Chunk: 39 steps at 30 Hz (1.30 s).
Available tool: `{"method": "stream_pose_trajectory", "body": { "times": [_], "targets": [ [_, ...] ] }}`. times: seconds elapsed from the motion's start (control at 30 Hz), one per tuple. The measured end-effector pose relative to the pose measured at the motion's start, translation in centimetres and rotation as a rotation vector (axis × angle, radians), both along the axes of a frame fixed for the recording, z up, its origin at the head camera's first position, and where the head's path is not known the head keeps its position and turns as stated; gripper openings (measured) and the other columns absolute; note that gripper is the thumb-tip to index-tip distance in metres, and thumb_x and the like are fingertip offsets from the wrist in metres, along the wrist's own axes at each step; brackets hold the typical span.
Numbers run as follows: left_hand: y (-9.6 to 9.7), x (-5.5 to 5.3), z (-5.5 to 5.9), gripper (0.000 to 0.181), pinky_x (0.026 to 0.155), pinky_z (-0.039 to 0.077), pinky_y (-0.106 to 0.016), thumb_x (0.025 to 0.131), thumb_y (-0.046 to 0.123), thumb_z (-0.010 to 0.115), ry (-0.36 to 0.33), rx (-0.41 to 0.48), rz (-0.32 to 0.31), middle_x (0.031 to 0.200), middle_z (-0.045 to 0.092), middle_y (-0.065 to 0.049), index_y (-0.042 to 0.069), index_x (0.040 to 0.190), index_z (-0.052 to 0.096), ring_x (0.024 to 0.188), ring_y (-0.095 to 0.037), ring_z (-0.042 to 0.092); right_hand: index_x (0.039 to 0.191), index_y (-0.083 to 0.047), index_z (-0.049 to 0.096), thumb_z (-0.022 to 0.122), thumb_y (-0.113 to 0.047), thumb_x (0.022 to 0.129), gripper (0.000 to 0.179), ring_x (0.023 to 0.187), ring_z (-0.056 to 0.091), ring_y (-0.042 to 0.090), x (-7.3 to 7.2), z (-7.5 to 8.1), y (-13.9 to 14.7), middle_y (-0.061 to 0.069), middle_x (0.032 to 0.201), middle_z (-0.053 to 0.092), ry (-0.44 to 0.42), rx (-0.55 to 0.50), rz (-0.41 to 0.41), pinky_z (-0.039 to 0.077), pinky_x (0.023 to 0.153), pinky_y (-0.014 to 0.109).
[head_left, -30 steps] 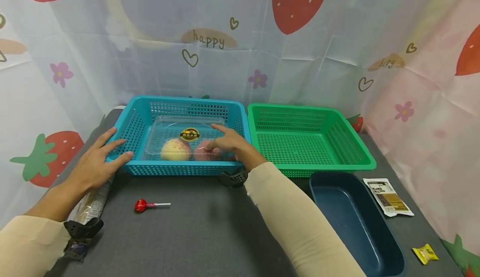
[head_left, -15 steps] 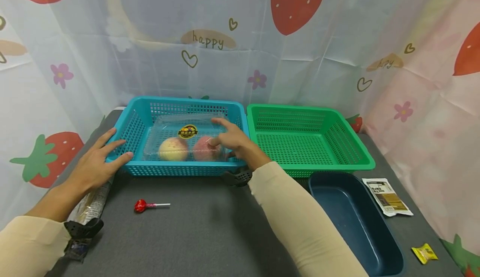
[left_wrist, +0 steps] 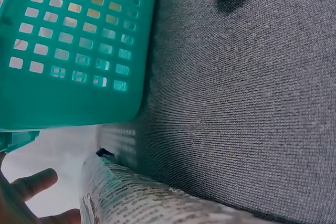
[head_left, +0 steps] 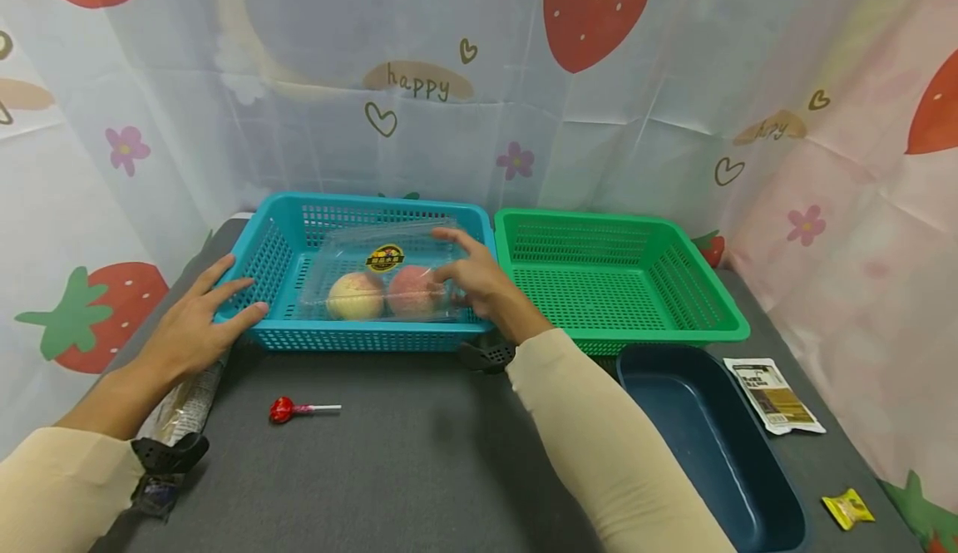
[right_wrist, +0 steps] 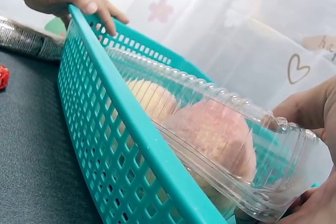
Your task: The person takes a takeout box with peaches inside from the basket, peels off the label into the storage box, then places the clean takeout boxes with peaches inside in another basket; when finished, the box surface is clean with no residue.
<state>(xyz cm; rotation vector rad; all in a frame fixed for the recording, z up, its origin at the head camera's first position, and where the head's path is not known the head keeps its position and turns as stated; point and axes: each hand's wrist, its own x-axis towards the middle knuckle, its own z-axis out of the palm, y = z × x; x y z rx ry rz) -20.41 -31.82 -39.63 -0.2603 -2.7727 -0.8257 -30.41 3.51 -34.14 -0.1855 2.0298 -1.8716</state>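
A clear plastic fruit box (head_left: 340,252) with a round label lies tilted in the blue basket (head_left: 367,337). Two peach-like fruits show through it, one pale yellow (head_left: 355,297) and one pink (right_wrist: 212,135). My right hand (head_left: 482,281) grips the box's right end, thumb and fingers on opposite sides in the right wrist view. At the basket's left front corner, my left hand (head_left: 190,324) rests on the rim with fingers spread. Two of its fingertips (left_wrist: 39,182) show outside the basket in the left wrist view.
A green basket (head_left: 599,335) stands right of the blue one. Nearer me are a dark blue tray (head_left: 778,474), a white-and-brown packet (head_left: 774,395) and a yellow wrapped candy (head_left: 848,507). A red lollipop (head_left: 282,410) lies in front, and a long printed package (head_left: 187,407) lies under my left forearm.
My right hand has shifted right and slightly back, its grip now round the box's end. The box has moved a little right and tilts more. My left hand has stayed put.
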Motion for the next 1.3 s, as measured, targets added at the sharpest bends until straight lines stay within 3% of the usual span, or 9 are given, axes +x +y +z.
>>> {"method": "stream_pose_trajectory", "body": {
  "times": [0.17, 0.43, 0.6, 0.83, 0.93, 1.03, 1.2, 1.3],
  "targets": [
    [-0.1, 0.0, 0.0, 0.064, 0.089, 0.024, -0.075, 0.097, 0.041, 0.055, -0.009, 0.003, -0.001, 0.158, 0.010, -0.017, -0.007, 0.138, 0.045, 0.132, -0.053, 0.023, 0.141, -0.025, 0.049, 0.062, 0.009, 0.082, 0.070, 0.065, 0.052, 0.021, 0.1, -0.1, 0.2, 0.003, 0.145, 0.031, 0.010, -0.024, -0.020, 0.041, 0.056, 0.034],
    [0.0, 0.1, 0.1, 0.064, 0.089, 0.025, -0.075, 0.096, 0.041, 0.054, -0.016, -0.006, 0.008, 0.158, 0.010, -0.018, -0.006, 0.138, 0.044, 0.131, -0.054, 0.024, 0.142, -0.020, 0.050, 0.060, 0.009, 0.084, 0.065, 0.052, 0.030, 0.017, 0.3, -0.2, 0.7, 0.011, 0.134, 0.038, 0.002, -0.141, -0.050, 0.038, 0.052, 0.033],
    [0.0, 0.1, 0.1, 0.065, 0.089, 0.025, -0.076, 0.096, 0.042, 0.054, -0.021, -0.009, 0.008, 0.158, 0.010, -0.018, -0.006, 0.138, 0.044, 0.130, -0.054, 0.024, 0.141, -0.019, 0.050, 0.059, 0.009, 0.086, 0.062, 0.049, 0.029, 0.015, 0.4, 0.2, 1.3, 0.018, 0.115, 0.043, -0.006, -0.215, -0.064, 0.038, 0.051, 0.033],
    [-0.1, 0.0, 0.0, 0.064, 0.089, 0.025, -0.075, 0.096, 0.041, 0.055, -0.012, -0.005, 0.008, 0.158, 0.011, -0.018, -0.007, 0.138, 0.044, 0.129, -0.054, 0.025, 0.138, -0.019, 0.053, 0.058, 0.011, 0.085, 0.061, 0.051, 0.032, 0.016, 1.0, 1.3, 2.6, 0.009, 0.074, 0.046, -0.025, -0.353, -0.069, 0.036, 0.050, 0.034],
    [-0.1, 0.0, -0.1, 0.064, 0.088, 0.025, -0.075, 0.096, 0.041, 0.055, -0.011, -0.002, 0.008, 0.158, 0.011, -0.018, -0.007, 0.138, 0.044, 0.129, -0.055, 0.026, 0.138, -0.018, 0.052, 0.058, 0.011, 0.086, 0.060, 0.054, 0.035, 0.016, 1.5, 2.1, 3.2, 0.006, 0.066, 0.043, -0.015, -0.384, -0.059, 0.035, 0.051, 0.035],
    [-0.1, 0.1, -0.1, 0.064, 0.088, 0.026, -0.075, 0.096, 0.041, 0.055, -0.012, -0.003, 0.009, 0.158, 0.011, -0.018, -0.007, 0.138, 0.044, 0.129, -0.055, 0.026, 0.140, -0.017, 0.050, 0.057, 0.010, 0.087, 0.060, 0.056, 0.037, 0.016, 2.2, 2.9, 4.0, 0.006, 0.074, 0.044, 0.002, -0.390, -0.054, 0.034, 0.051, 0.034],
    [0.0, 0.1, 0.0, 0.063, 0.089, 0.026, -0.075, 0.096, 0.040, 0.055, -0.006, 0.003, 0.006, 0.158, 0.012, -0.018, -0.007, 0.138, 0.045, 0.129, -0.055, 0.026, 0.142, -0.017, 0.048, 0.056, 0.008, 0.088, 0.061, 0.059, 0.037, 0.015, 3.5, 4.1, 5.3, 0.005, 0.116, 0.040, 0.005, -0.405, -0.041, 0.035, 0.054, 0.034],
    [0.1, 0.1, 0.1, 0.064, 0.088, 0.026, -0.075, 0.096, 0.041, 0.055, -0.009, -0.002, 0.005, 0.158, 0.011, -0.018, -0.007, 0.138, 0.044, 0.129, -0.055, 0.027, 0.143, -0.018, 0.047, 0.056, 0.008, 0.087, 0.062, 0.060, 0.039, 0.015, 4.4, 4.8, 6.2, 0.004, 0.112, 0.043, -0.002, -0.417, -0.034, 0.035, 0.056, 0.035]
  ]
}}
